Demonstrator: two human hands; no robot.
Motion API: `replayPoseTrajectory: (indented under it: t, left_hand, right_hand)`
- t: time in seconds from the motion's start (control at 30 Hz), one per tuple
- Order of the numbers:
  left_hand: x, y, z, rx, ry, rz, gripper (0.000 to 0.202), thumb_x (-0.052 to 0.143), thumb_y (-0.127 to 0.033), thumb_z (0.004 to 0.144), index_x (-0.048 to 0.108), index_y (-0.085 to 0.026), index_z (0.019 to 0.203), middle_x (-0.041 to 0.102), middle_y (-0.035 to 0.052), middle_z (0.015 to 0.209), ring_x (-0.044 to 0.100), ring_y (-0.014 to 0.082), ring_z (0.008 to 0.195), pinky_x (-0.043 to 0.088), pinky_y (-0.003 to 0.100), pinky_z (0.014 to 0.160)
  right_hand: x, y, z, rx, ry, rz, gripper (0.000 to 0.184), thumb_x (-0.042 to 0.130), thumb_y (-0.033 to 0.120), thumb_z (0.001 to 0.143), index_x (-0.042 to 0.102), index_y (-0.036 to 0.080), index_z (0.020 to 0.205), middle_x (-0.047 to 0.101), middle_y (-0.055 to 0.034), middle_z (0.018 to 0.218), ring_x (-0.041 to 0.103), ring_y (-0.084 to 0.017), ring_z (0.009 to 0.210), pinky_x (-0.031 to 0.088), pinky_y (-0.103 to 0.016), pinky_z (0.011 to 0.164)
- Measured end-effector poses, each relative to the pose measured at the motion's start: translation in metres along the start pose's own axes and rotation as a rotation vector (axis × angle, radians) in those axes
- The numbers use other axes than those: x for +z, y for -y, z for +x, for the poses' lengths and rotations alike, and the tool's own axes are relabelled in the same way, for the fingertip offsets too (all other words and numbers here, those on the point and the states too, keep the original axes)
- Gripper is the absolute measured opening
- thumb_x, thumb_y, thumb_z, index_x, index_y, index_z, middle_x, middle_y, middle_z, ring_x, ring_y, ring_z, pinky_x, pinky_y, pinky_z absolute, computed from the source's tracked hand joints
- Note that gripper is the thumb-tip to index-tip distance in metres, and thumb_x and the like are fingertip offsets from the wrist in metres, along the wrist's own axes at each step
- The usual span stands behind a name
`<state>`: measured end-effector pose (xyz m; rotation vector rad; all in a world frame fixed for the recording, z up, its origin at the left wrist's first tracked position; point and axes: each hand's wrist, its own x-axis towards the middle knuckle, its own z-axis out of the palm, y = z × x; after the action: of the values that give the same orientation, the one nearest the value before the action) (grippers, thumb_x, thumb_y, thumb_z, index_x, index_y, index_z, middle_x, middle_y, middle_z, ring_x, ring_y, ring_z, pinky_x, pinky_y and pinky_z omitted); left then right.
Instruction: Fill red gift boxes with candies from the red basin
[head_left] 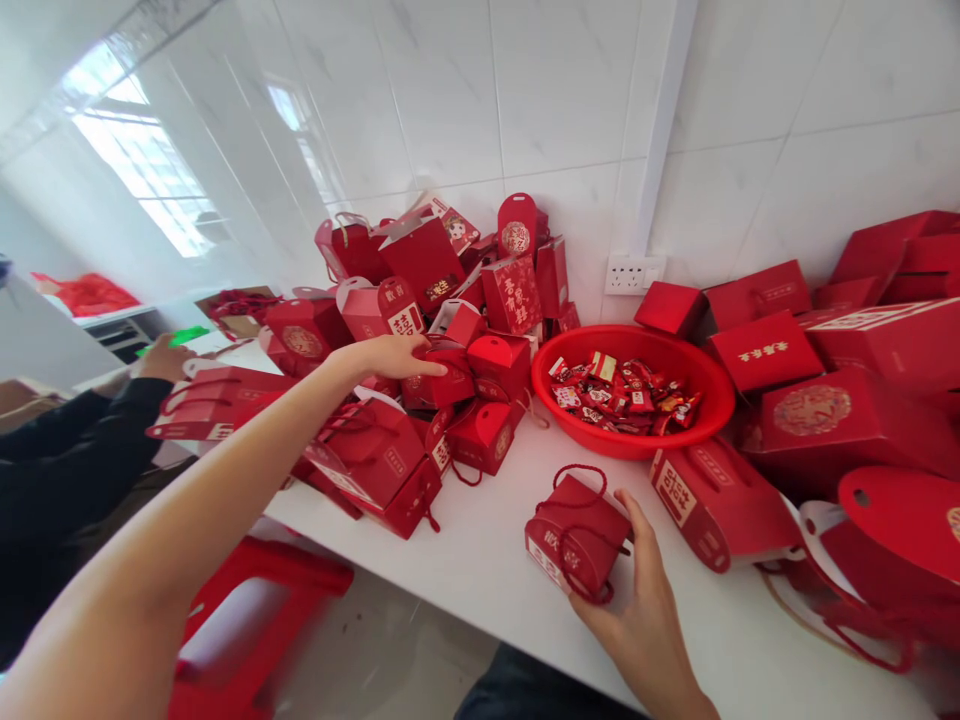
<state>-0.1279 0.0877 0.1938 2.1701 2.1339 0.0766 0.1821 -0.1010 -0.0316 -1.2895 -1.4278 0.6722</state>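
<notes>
My left hand (396,356) reaches far out over a heap of red gift boxes (420,400) and its fingers close on a small red box (444,382) at the top of the heap. My right hand (643,595) rests on the white counter (487,560) near its front edge. Its fingers and thumb wrap the right side of a small red gift box with a cord handle (576,535).
A red bowl of wrapped sweets (634,390) stands at the back centre, under a wall socket (634,272). Flat and folded red boxes (825,400) pile up at the right. Another person's dark sleeve (67,440) is at the left. A red stool (255,620) stands below the counter.
</notes>
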Motion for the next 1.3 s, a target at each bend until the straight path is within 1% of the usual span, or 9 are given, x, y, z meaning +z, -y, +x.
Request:
replayPoseTrajectory:
  t: [0.13, 0.3, 0.5, 0.67, 0.8, 0.93, 1.03, 1.17, 1.3]
  left_hand:
    - [-0.003, -0.011, -0.005, -0.042, 0.102, 0.037, 0.070, 0.061, -0.071, 0.068, 0.067, -0.016, 0.110, 0.076, 0.0131, 0.105, 0.071, 0.0295, 0.092, 0.051, 0.030, 0.073]
    - [-0.007, -0.024, -0.018, -0.054, 0.086, 0.007, 0.065, 0.062, -0.067, 0.066, 0.066, -0.017, 0.108, 0.073, 0.0121, 0.110, 0.068, 0.0296, 0.095, 0.049, 0.032, 0.076]
    - [-0.021, -0.030, -0.044, -0.058, -0.062, -0.028, 0.066, 0.067, -0.063, 0.069, 0.063, -0.021, 0.120, 0.071, 0.0072, 0.107, 0.067, 0.0280, 0.091, 0.051, 0.034, 0.080]
    - [-0.015, -0.035, -0.081, 0.155, -0.361, -0.017, 0.060, 0.070, -0.058, 0.075, 0.063, -0.025, 0.124, 0.067, 0.0063, 0.108, 0.063, 0.0315, 0.105, 0.050, 0.044, 0.095]
    - [0.020, -0.047, -0.116, 0.329, -0.513, -0.117, 0.073, 0.072, -0.052, 0.079, 0.048, -0.031, 0.145, 0.054, 0.0080, 0.134, 0.061, 0.0289, 0.114, 0.051, 0.045, 0.101]
    - [0.075, -0.062, -0.142, 0.371, -0.579, -0.190, 0.078, 0.074, -0.041, 0.078, 0.039, -0.029, 0.147, 0.052, 0.0104, 0.138, 0.057, 0.0314, 0.126, 0.053, 0.044, 0.102]
    - [0.116, -0.070, -0.157, 0.366, -0.624, -0.250, 0.076, 0.076, -0.031, 0.074, 0.038, -0.025, 0.140, 0.054, 0.0132, 0.134, 0.058, 0.0320, 0.124, 0.054, 0.045, 0.100]
    - [0.154, -0.071, -0.173, 0.312, -0.693, -0.297, 0.062, 0.079, -0.031, 0.072, 0.045, -0.023, 0.123, 0.056, 0.0147, 0.125, 0.060, 0.0325, 0.118, 0.057, 0.047, 0.094]
    - [0.176, -0.062, -0.175, 0.237, -0.736, -0.281, 0.050, 0.076, -0.026, 0.070, 0.050, -0.022, 0.111, 0.057, 0.0161, 0.121, 0.062, 0.0337, 0.111, 0.058, 0.049, 0.089]
  right_hand:
    - [-0.005, -0.006, 0.003, -0.021, 0.043, -0.017, 0.093, 0.077, 0.035, 0.080, 0.025, 0.023, 0.156, 0.047, -0.0190, 0.151, 0.053, -0.036, 0.135, 0.054, -0.050, 0.101]
    - [-0.009, -0.007, 0.007, -0.025, 0.022, -0.017, 0.089, 0.075, 0.038, 0.081, 0.028, 0.023, 0.155, 0.049, -0.0172, 0.149, 0.052, -0.035, 0.136, 0.054, -0.049, 0.101]
    - [-0.009, -0.015, 0.012, -0.048, -0.017, -0.033, 0.089, 0.072, 0.042, 0.081, 0.028, 0.024, 0.156, 0.045, -0.0156, 0.153, 0.043, -0.036, 0.143, 0.046, -0.054, 0.109]
    - [-0.027, -0.014, 0.016, -0.101, 0.090, -0.104, 0.103, 0.077, 0.045, 0.078, 0.017, 0.025, 0.160, 0.032, -0.0160, 0.162, 0.034, -0.038, 0.149, 0.039, -0.058, 0.116]
    - [-0.052, 0.015, 0.027, -0.259, 0.128, -0.044, 0.109, 0.078, 0.051, 0.077, 0.015, 0.026, 0.162, 0.025, -0.0146, 0.167, 0.027, -0.041, 0.152, 0.031, -0.064, 0.119]
    - [-0.059, 0.061, 0.053, -0.326, 0.098, -0.001, 0.083, 0.067, 0.042, 0.089, 0.024, 0.028, 0.159, 0.035, -0.0115, 0.163, 0.039, -0.035, 0.148, 0.039, -0.057, 0.117]
    - [-0.047, 0.088, 0.073, -0.437, 0.168, -0.107, 0.065, 0.065, 0.040, 0.091, 0.041, 0.027, 0.151, 0.048, -0.0102, 0.155, 0.046, -0.031, 0.143, 0.041, -0.052, 0.117]
    - [-0.021, 0.107, 0.080, -0.530, 0.414, -0.348, 0.035, 0.064, 0.039, 0.093, 0.065, 0.021, 0.124, 0.065, -0.0115, 0.134, 0.059, -0.030, 0.127, 0.046, -0.047, 0.108]
    - [0.006, 0.116, 0.079, -0.497, 0.651, -0.569, 0.036, 0.065, 0.047, 0.093, 0.069, 0.017, 0.111, 0.072, -0.0129, 0.115, 0.065, -0.031, 0.111, 0.045, -0.048, 0.102]
